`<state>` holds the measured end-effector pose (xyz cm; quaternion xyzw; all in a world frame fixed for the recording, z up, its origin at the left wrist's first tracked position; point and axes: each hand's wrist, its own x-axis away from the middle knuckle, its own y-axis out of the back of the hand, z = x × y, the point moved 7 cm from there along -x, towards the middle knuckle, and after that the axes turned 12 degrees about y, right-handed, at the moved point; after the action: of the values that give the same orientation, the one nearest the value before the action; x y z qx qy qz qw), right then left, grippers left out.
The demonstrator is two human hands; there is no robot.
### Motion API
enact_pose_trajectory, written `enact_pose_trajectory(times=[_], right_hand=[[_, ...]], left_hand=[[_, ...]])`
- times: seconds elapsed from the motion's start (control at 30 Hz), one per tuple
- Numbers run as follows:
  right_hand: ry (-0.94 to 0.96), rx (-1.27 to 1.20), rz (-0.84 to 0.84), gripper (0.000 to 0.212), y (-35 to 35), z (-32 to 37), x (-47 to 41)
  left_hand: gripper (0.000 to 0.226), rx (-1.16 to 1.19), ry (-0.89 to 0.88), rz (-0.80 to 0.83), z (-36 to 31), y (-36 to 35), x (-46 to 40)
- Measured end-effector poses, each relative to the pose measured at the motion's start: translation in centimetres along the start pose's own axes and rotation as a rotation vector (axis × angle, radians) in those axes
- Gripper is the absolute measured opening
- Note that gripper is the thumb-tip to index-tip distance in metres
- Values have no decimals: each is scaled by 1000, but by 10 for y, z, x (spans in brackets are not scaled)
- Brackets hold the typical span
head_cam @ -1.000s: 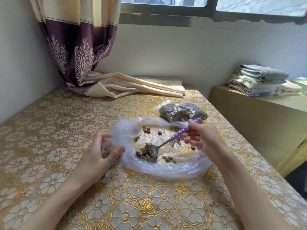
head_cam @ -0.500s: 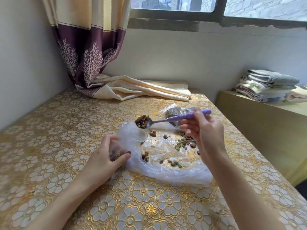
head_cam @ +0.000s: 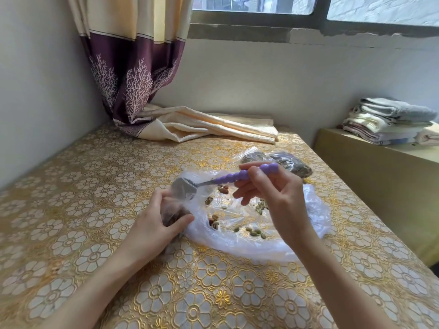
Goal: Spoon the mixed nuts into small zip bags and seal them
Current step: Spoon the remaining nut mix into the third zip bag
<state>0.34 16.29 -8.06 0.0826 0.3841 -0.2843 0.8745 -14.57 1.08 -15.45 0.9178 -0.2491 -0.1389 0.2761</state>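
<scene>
**Tipping a spoonful into the small bag**

Our left hand pinches the small zip bag open on the table. Above its mouth, the spoon is turned over, its purple handle gripped by our right hand. Loose nuts lie on the plastic sheet. Next, we judge, another scoop or sealing.

A small clear zip bag stands open-mouthed with dark nuts inside. At its 12 o'clock a spoon, purple beaded handle and metal bowl, tilts bowl-down over the mouth. At the bag's 3 o'clock, loose mixed nuts lie scattered on a crumpled clear plastic sheet. Two filled bags lie at the sheet's 12 o'clock.
</scene>
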Motion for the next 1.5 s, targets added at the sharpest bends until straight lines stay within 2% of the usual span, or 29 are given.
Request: enact_pose_trajectory(times=[0.1, 0.2, 0.3, 0.47, 0.63, 0.93, 1.1, 1.37, 1.5], right_hand=[[-34, -22, -150, 17, 16, -4, -2], [-70, 1, -352, 21, 42, -8, 0], [-80, 73, -447, 27, 62, -8, 2], [-102, 234, -390, 30, 70, -15, 3], [-146, 351, -222, 29, 59, -24, 2], [-330, 200, -116, 31, 48, -36, 6], [-445, 148, -140, 32, 41, -49, 16], [-732, 89, -273, 29, 46, -67, 31], [-809, 42, -330, 28, 53, -70, 33]], left_hand=[[58, 0, 13, -9, 2, 1, 0], [51, -17, 20, -14, 5, 1, -2], [53, -32, 8, -30, 2, 2, -1], [47, -21, 9, -41, 3, 3, -1], [41, -4, 9, -58, 5, 5, -1], [41, 21, -15, -80, 3, 7, 0], [47, 22, -23, -83, 1, 7, 0], [47, 29, -16, -65, 2, 5, 0], [47, 17, -23, -73, 1, 6, 0]])
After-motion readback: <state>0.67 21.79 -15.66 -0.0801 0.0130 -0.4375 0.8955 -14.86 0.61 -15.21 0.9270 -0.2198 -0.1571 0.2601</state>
